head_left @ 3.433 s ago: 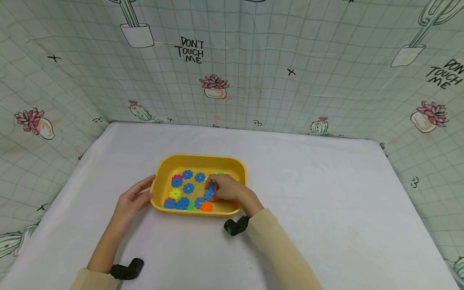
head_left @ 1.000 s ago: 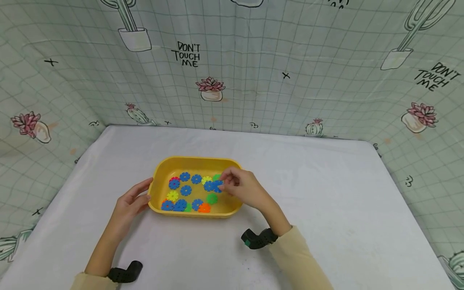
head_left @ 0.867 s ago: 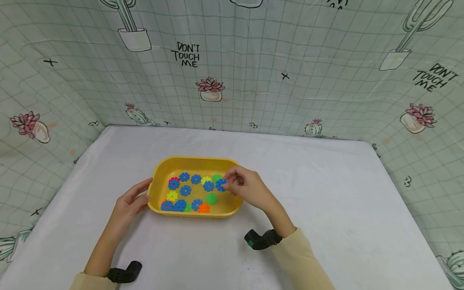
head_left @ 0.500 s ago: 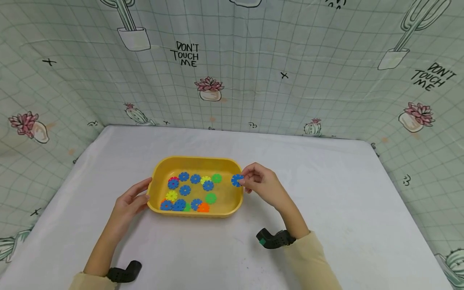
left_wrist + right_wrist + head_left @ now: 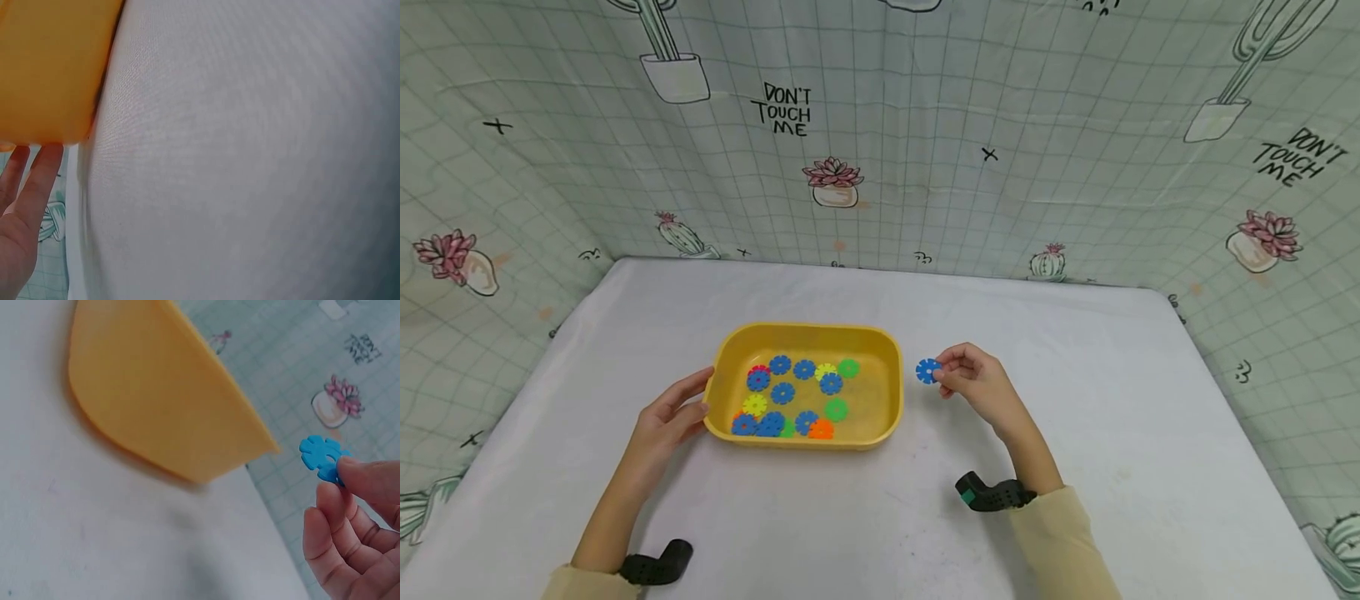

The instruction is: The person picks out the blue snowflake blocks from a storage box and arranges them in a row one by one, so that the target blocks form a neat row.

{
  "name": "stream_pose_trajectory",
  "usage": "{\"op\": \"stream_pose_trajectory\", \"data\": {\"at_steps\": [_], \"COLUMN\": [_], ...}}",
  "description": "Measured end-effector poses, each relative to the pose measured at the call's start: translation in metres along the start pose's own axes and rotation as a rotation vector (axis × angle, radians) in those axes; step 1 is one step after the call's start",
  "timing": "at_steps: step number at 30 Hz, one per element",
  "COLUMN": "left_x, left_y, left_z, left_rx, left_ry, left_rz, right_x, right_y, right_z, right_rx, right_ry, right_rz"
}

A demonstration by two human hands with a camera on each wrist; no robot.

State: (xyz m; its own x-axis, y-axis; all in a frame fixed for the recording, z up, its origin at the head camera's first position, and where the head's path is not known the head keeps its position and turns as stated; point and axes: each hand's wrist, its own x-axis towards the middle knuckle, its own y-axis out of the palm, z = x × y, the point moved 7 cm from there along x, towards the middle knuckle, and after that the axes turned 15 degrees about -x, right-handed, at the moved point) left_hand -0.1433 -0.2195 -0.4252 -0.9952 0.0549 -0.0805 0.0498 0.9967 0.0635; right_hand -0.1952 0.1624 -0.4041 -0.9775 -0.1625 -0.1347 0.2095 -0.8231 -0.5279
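A yellow tray (image 5: 887, 400) sits mid-table and holds several flower-shaped plastic discs (image 5: 782, 392) in blue, green, yellow, orange and red. My right hand (image 5: 973, 383) pinches one blue disc (image 5: 928, 371) just right of the tray, above the white cloth; the right wrist view shows the blue disc (image 5: 322, 456) between my fingertips (image 5: 359, 475), with the tray's outer wall (image 5: 150, 394) beyond. My left hand (image 5: 673, 412) rests with straight fingers against the tray's left end; in the left wrist view its fingers (image 5: 28, 178) touch the tray's corner (image 5: 50, 69).
A white cloth (image 5: 1075, 433) covers the table. Cactus-print fabric walls (image 5: 880, 150) close it in at the back and both sides. Black wrist-camera mounts (image 5: 992, 493) sit on both forearms, near the front edge.
My right hand has lifted a blue disc out of the tray and carried it rightward past the tray's rim. The left hand has stayed against the tray.
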Motion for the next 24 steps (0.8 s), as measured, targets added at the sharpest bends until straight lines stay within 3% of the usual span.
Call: {"op": "stream_pose_trajectory", "data": {"at_steps": [12,24], "left_x": [0.001,0.001], "left_y": [0.002,0.001], "left_z": [0.004,0.003], "left_rx": [-0.092,-0.068], "left_ry": [0.010,0.011], "left_rz": [0.020,0.015], "right_x": [0.000,0.011], "right_y": [-0.004,0.006], "right_z": [-0.037,-0.064], "right_rx": [-0.022,0.004], "right_ry": [0.098,0.130], "right_rz": [-0.040,-0.044]}}
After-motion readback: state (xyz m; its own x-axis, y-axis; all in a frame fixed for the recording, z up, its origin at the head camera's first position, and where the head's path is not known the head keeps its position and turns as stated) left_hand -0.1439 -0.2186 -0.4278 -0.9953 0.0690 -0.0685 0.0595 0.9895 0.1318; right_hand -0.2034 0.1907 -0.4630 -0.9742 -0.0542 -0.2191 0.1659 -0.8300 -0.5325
